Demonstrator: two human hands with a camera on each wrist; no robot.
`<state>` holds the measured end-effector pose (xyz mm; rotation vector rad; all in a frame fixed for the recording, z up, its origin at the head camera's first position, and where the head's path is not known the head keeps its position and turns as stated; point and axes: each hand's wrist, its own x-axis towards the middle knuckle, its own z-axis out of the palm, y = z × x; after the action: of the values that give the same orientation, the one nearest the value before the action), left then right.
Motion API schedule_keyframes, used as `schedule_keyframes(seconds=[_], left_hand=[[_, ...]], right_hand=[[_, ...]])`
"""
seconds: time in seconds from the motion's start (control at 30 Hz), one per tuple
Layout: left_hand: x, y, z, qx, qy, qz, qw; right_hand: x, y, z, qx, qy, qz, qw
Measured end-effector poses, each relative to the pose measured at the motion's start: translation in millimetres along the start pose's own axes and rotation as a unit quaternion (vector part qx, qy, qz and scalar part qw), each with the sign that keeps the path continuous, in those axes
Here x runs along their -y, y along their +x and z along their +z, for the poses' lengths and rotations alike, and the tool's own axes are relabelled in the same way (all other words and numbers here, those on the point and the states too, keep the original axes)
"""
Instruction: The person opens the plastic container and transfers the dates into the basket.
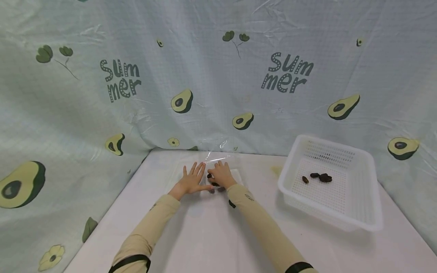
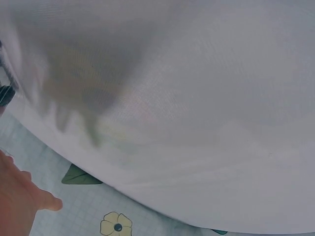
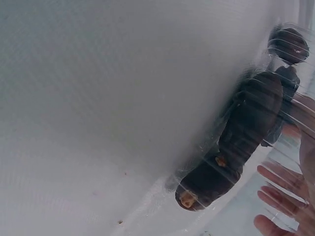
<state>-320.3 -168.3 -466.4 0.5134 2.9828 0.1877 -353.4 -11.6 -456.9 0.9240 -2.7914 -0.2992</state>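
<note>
A clear plastic bag (image 1: 218, 156) lies on the white table (image 1: 205, 235) near its far edge. My left hand (image 1: 190, 180) rests flat on the bag with its fingers spread. Beside it, my right hand (image 1: 222, 174) has its fingers bent over the bag, pinching it where dark dates (image 1: 214, 184) show beneath. In the right wrist view several dark wrinkled dates (image 3: 246, 128) sit inside the creased plastic, and fingers (image 3: 280, 179) show through it at the right. The left wrist view shows only part of my left hand (image 2: 15, 201) and the white table (image 2: 197, 98).
A white perforated plastic basket (image 1: 362, 224) stands on the table's right side with a few dark dates (image 1: 321, 177) in it. An avocado-print cloth (image 1: 218, 76) hangs behind and drapes down the left side.
</note>
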Motion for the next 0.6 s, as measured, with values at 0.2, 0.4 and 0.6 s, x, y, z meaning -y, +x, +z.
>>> schedule_keyframes(seconds=[0.2,0.4,0.6], left_hand=[[-13.7,-10.4,-16.3,0.011,0.006,-0.006,0.9999],[-17.3,-13.2,-21.5,0.015,0.038,-0.004,0.9991],[-16.3,-11.1,-18.8,0.020,0.032,-0.013,0.9992]], right_hand=[[-2.9,-1.3,1.9,-0.030,-0.001,-0.016,0.9994],[-8.3,-3.1,-4.7,-0.028,0.015,-0.032,0.9990],[-20.9,-9.1,-16.7,-0.036,-0.020,-0.053,0.9978]])
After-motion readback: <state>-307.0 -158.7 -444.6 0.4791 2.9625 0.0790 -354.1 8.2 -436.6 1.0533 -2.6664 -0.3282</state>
